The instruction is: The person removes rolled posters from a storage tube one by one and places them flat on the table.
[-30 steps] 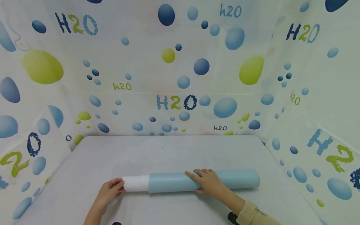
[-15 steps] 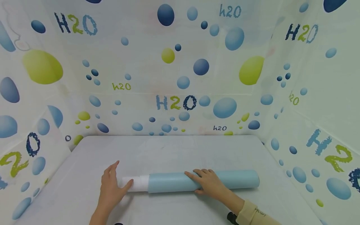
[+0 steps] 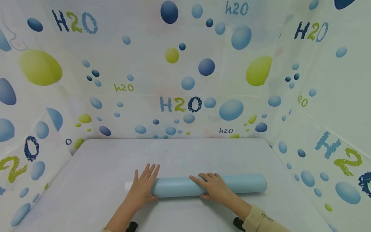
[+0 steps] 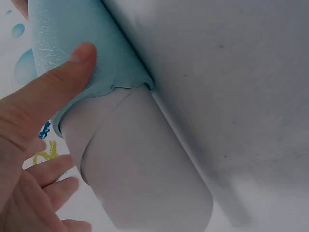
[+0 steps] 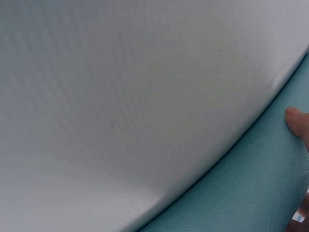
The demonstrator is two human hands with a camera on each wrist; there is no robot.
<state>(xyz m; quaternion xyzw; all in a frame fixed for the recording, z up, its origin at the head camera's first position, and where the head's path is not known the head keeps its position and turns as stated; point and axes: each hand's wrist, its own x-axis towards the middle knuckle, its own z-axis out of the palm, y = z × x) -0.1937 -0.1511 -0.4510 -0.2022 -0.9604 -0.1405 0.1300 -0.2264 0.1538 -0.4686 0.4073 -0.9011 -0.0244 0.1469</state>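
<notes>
A long roll of light blue leathery sheet lies crosswise on the table. From its left end sticks a white tube, partly covered by a hand in the head view. My left hand is spread at the joint of tube and blue sheet, its fingers straight. In the left wrist view the thumb lies over the edge of the blue sheet, and the other fingers stand apart from the tube. Around the roll's middle, my right hand holds on, thumb on the near side, fingers over the far side.
The white table carries the roll near its front. A white curtain printed with blue and green drops and H2O lettering surrounds the table at the back and sides. A black wrist device shows below the left hand.
My left hand has let go of the white tube's left end, opened, and moved right onto the edge of the blue sheet. The right hand and the roll have stayed put.
</notes>
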